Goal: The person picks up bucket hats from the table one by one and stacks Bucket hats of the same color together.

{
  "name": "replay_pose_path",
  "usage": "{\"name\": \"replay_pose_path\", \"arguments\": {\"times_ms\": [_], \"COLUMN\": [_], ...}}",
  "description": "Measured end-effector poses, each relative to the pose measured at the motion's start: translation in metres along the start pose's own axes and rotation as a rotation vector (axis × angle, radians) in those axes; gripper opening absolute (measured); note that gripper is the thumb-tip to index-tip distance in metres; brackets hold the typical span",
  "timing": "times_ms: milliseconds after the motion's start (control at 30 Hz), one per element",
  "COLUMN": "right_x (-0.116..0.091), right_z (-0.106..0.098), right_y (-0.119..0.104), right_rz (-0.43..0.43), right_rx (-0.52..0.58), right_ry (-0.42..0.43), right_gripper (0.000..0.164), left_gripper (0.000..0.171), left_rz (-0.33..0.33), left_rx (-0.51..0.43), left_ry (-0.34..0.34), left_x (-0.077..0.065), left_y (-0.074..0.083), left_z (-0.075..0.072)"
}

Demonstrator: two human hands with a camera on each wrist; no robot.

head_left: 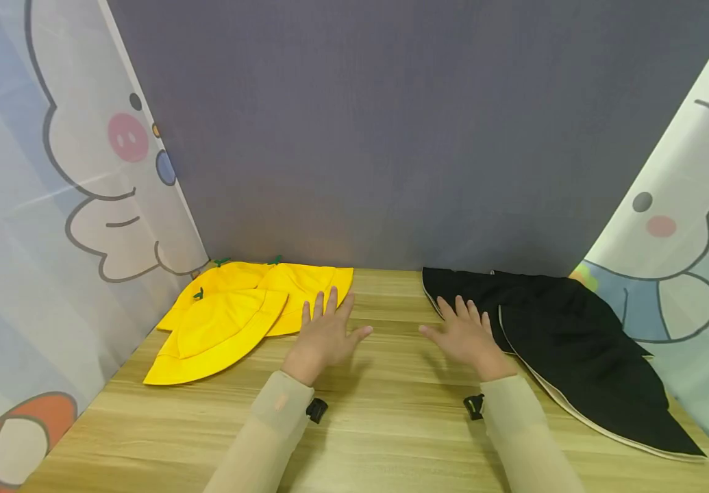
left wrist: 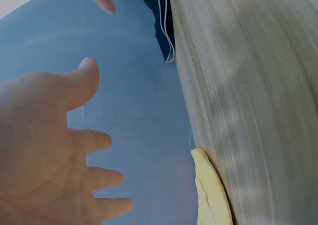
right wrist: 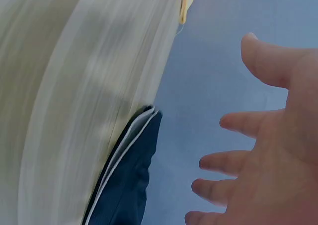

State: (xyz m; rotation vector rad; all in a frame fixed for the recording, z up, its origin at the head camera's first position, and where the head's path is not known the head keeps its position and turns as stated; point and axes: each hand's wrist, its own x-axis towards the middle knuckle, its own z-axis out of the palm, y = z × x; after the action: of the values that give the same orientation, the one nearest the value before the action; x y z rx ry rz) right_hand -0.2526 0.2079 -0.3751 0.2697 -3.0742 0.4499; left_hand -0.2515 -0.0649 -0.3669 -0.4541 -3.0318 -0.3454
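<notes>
In the head view, several yellow bucket hats (head_left: 221,322) with small green sprouts on top lie folded flat at the left, overlapping one another. Several black hats (head_left: 582,363) with pale edging overlap at the right. My left hand (head_left: 325,339), fingers spread, hovers over the table beside the yellow hats and holds nothing. Likewise spread and holding nothing, my right hand (head_left: 468,339) is next to the black hats. Both wrist views show straight fingers apart from the hats; the left one catches a yellow hat edge (left wrist: 211,190), the right one a dark hat (right wrist: 126,175).
A light wood-grain table (head_left: 385,411) lies under everything. Behind it rises a plain grey panel (head_left: 379,137). Cartoon-printed curtains (head_left: 9,226) hang along the left and right sides. A black strap buckle (head_left: 316,411) shows at the left wrist.
</notes>
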Motion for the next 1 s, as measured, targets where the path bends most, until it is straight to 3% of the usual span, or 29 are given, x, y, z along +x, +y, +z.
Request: {"name": "replay_pose_path", "arguments": {"times_ms": [333, 600, 1000], "right_x": [-0.011, -0.021, -0.034], "right_z": [-0.015, -0.04, -0.05], "right_y": [0.045, 0.07, 0.098], "right_rz": [0.053, 0.104, 0.15], "right_rx": [0.031, -0.002, -0.104], "right_ry": [-0.016, -0.018, -0.037], "right_gripper": [0.084, 0.089, 0.093], "left_gripper": [0.075, 0.072, 0.068], "left_rz": [0.062, 0.175, 0.225], "left_rx": [-0.038, -0.103, -0.075], "left_ry": [-0.033, -0.086, -0.187], "left_x": [0.002, 0.006, 0.026], "left_y": [0.01, 0.037, 0.068], "left_z": [0.009, 0.019, 0.021]}}
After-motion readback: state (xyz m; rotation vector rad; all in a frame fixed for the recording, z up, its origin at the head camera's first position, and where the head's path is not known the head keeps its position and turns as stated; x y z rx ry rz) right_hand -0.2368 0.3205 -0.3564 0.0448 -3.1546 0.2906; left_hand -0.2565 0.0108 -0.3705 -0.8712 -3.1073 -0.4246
